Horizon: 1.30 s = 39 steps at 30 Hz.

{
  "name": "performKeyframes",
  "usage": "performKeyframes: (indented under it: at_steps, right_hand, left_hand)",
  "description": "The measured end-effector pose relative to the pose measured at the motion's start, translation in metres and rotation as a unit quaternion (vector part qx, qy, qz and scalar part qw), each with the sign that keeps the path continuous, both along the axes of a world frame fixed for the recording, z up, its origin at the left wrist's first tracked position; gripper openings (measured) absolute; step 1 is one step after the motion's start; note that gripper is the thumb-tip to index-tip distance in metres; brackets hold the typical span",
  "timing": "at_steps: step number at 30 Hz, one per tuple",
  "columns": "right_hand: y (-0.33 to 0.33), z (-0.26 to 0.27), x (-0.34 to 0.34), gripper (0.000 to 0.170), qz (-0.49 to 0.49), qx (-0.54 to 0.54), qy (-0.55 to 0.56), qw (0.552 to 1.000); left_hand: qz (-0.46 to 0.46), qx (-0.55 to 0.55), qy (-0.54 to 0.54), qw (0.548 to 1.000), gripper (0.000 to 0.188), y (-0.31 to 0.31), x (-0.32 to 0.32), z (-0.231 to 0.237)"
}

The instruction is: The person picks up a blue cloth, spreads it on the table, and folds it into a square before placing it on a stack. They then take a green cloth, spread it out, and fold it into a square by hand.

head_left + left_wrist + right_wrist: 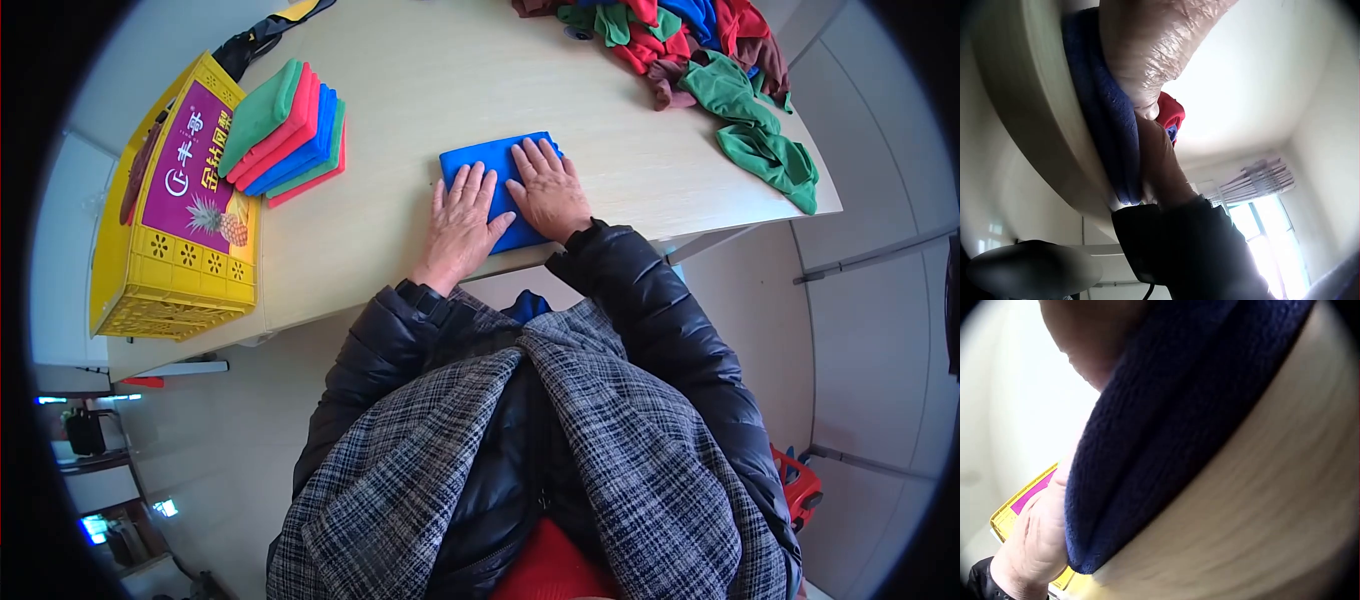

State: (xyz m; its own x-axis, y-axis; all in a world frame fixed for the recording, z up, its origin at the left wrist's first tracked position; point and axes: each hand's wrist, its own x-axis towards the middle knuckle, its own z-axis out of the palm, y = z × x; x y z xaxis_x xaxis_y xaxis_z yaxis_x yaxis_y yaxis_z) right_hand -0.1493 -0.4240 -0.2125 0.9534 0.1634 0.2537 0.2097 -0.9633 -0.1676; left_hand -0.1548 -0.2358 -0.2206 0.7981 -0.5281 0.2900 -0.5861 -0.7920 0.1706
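Observation:
A folded blue towel [512, 237] lies flat near the table's front edge in the head view. On its left part rests my left hand [461, 222], fingers straight and pointing away from me. My right hand [548, 190] lies flat on its right part, fingers spread. The left thumb reaches toward the right hand across the cloth. In the left wrist view the folded layers of the blue towel [1105, 119] show at the table edge, under the left hand [1147, 50]. The right wrist view shows the towel's thick rounded fold [1147, 450] close up, with the left hand [1038, 534] behind it.
A stack of folded green, red and blue towels [290, 130] stands at the left, against a yellow crate [185, 290] with a purple label. Loose green, red, blue and brown cloths [740, 100] are heaped at the far right. The table's front edge [340, 312] runs close before my body.

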Motion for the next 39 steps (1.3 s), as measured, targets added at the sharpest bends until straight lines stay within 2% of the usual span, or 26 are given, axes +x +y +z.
performKeyframes:
  at_steps: [2, 5, 10, 12, 13, 16, 18, 20, 21, 25, 30, 37, 39]
  right_hand:
    - [-0.001, 0.0, 0.0, 0.063, -0.004, 0.003, 0.0, 1.0]
    - [-0.004, -0.001, 0.002, 0.063, -0.002, -0.005, -0.001, 1.0]
    - [-0.002, 0.023, -0.02, 0.063, -0.026, -0.013, 0.034, 0.999]
    - [0.003, 0.054, -0.047, 0.062, -0.03, -0.05, 0.141, 0.988]
    - [0.003, 0.069, -0.054, 0.062, -0.033, -0.068, 0.194, 0.978]
    - [0.007, 0.105, -0.055, 0.061, -0.029, -0.091, 0.251, 0.963]
    - [0.012, 0.098, -0.049, 0.06, -0.023, -0.098, 0.283, 0.954]
    - [0.011, 0.055, -0.019, 0.06, 0.003, -0.042, 0.085, 0.995]
    - [0.013, 0.042, -0.009, 0.06, 0.017, -0.014, -0.016, 1.0]
    - [0.021, 0.011, 0.023, 0.06, 0.003, 0.033, -0.033, 0.999]
    - [0.014, -0.006, 0.02, 0.062, 0.013, 0.025, -0.008, 1.0]
    - [0.005, -0.006, 0.015, 0.066, -0.031, 0.071, 0.004, 0.997]
    - [0.0, -0.006, 0.012, 0.066, -0.045, 0.077, 0.025, 0.996]
  left_hand:
    - [-0.003, -0.002, -0.004, 1.0, 0.07, 0.003, -0.004, 0.005]
    - [-0.053, 0.049, 0.014, 0.997, 0.071, 0.016, -0.016, 0.02]
    - [-0.078, 0.103, -0.017, 0.991, 0.07, 0.049, 0.013, 0.03]
    - [0.07, 0.157, -0.031, 0.985, 0.066, 0.064, 0.04, 0.037]
    - [0.07, 0.155, -0.032, 0.985, 0.066, 0.069, 0.046, 0.037]
    - [0.118, 0.062, -0.049, 0.99, 0.06, 0.074, 0.06, 0.033]
    - [0.093, 0.041, -0.036, 0.994, 0.059, 0.055, 0.058, 0.03]
    - [0.041, -0.004, -0.019, 0.999, 0.056, 0.026, 0.054, 0.031]
    - [0.043, -0.004, -0.018, 0.999, 0.056, 0.017, 0.057, 0.025]
    - [0.021, 0.011, -0.023, 0.999, 0.06, -0.002, 0.07, 0.005]
    - [0.077, 0.002, 0.014, 0.997, 0.062, -0.004, 0.06, 0.002]
    - [0.111, -0.018, 0.031, 0.993, 0.067, 0.001, 0.055, 0.005]
    - [0.122, 0.008, 0.032, 0.992, 0.067, 0.004, 0.052, 0.007]
